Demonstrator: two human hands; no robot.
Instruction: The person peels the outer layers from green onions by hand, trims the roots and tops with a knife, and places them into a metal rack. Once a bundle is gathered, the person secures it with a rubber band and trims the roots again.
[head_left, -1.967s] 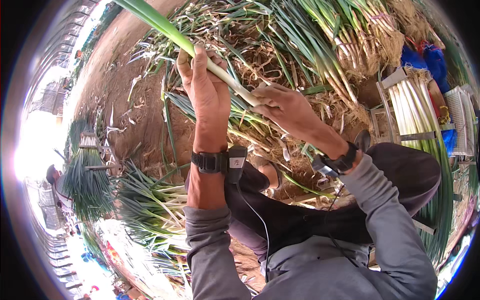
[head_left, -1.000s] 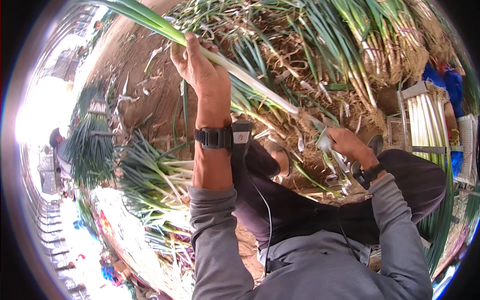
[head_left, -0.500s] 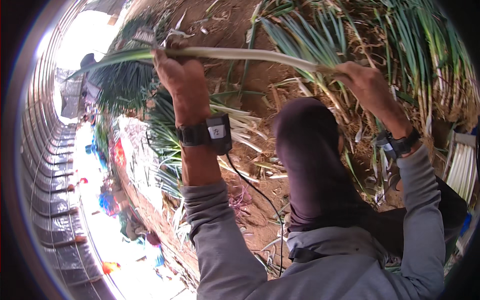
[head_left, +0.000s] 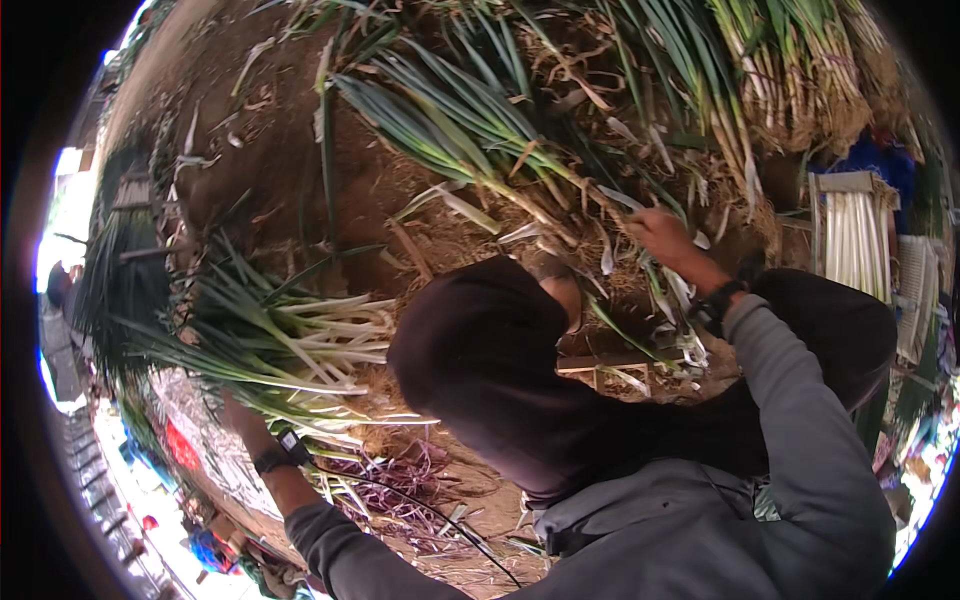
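My right hand (head_left: pixel 665 240) is closed at the root end of a long green onion (head_left: pixel 585 185) in the loose, untrimmed heap ahead of me. Roots and dry outer leaves hang around its fingertips. Far to the left, my left hand (head_left: pixel 238 414) reaches low beside a pile of cleaned green onions (head_left: pixel 330 335) with bare white stems. Leaves hide its fingers, so I cannot see whether it holds one. Both wrists wear black bands, and a cable runs from the left one.
Bundled green onions (head_left: pixel 800 80) stand at the far right. White stems fill a rack (head_left: pixel 850 235) beyond my right knee. Purple strips (head_left: pixel 405 490) litter the ground near my left forearm. My bent knee (head_left: pixel 470 320) lies between the heaps. Peeled leaf scraps cover the brown soil.
Both hands held one green onion stretched between them before. Now they are far apart: the left has moved down to the cleaned pile, the right to the untrimmed heap. My view has turned.
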